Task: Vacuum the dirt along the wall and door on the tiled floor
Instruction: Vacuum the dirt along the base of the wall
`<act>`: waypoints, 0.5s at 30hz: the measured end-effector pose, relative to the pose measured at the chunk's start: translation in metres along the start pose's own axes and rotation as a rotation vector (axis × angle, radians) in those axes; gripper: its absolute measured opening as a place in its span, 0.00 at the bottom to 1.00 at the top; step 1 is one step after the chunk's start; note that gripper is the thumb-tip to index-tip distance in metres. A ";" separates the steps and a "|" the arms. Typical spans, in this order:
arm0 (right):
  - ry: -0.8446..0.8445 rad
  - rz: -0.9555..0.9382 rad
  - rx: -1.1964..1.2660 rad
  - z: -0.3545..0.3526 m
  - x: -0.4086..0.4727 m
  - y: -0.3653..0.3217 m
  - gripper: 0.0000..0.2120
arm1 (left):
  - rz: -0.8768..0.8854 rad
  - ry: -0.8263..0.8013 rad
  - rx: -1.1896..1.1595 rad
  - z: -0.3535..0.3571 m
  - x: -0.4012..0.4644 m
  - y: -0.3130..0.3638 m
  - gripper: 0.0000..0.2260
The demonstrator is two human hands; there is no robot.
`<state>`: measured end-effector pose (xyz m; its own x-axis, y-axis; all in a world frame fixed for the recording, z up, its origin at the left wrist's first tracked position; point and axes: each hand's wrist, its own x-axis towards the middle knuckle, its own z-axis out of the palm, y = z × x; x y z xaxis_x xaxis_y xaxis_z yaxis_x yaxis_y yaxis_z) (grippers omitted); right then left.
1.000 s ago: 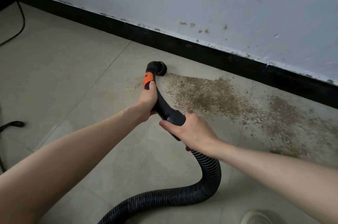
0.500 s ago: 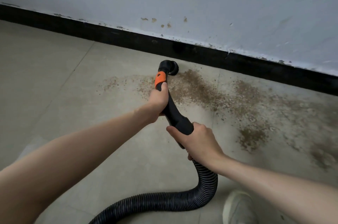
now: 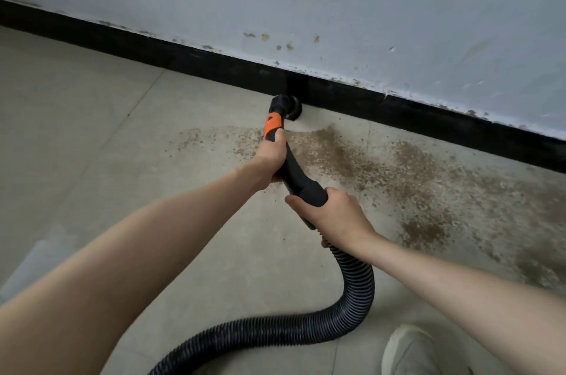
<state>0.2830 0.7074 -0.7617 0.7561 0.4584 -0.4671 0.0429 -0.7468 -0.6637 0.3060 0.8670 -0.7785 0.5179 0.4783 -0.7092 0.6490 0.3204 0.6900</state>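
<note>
A black vacuum handle (image 3: pixel 301 180) with an orange collar (image 3: pixel 272 122) ends in a round brush nozzle (image 3: pixel 289 108) that sits on the tiled floor (image 3: pixel 92 135) right against the black baseboard (image 3: pixel 428 117). My left hand (image 3: pixel 271 157) grips the handle just below the orange collar. My right hand (image 3: pixel 335 218) grips its lower end, where the ribbed black hose (image 3: pixel 358 289) joins. Brown dirt (image 3: pixel 382 169) is spread over the tiles to the right of the nozzle and thinly to its left.
The pale blue wall (image 3: pixel 337 1) rises above the baseboard, chipped along its foot. The hose loops down and left toward the bottom edge. A white shoe (image 3: pixel 409 350) stands at the bottom right.
The nozzle has moved forward from the dirt patch up to the baseboard, and both hands followed it. The view has shifted, and the white shoe shows more fully at the bottom right.
</note>
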 end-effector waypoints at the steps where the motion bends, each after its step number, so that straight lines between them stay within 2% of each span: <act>1: -0.035 -0.038 -0.008 0.005 0.007 -0.009 0.25 | -0.005 0.032 -0.031 -0.013 0.002 0.002 0.25; 5: -0.154 -0.166 -0.038 0.034 0.029 -0.050 0.26 | -0.027 0.144 -0.182 -0.075 0.004 0.003 0.25; 9: -0.245 -0.280 -0.174 0.062 0.036 -0.087 0.29 | -0.051 0.223 -0.267 -0.131 -0.002 -0.008 0.24; 15: -0.288 -0.357 -0.381 0.090 0.030 -0.119 0.31 | -0.121 0.307 -0.396 -0.181 -0.013 -0.035 0.26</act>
<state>0.2417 0.8535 -0.7487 0.4469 0.7852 -0.4286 0.5334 -0.6185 -0.5770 0.1757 0.9972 -0.7672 0.2263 0.6173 -0.7535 0.4028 0.6450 0.6494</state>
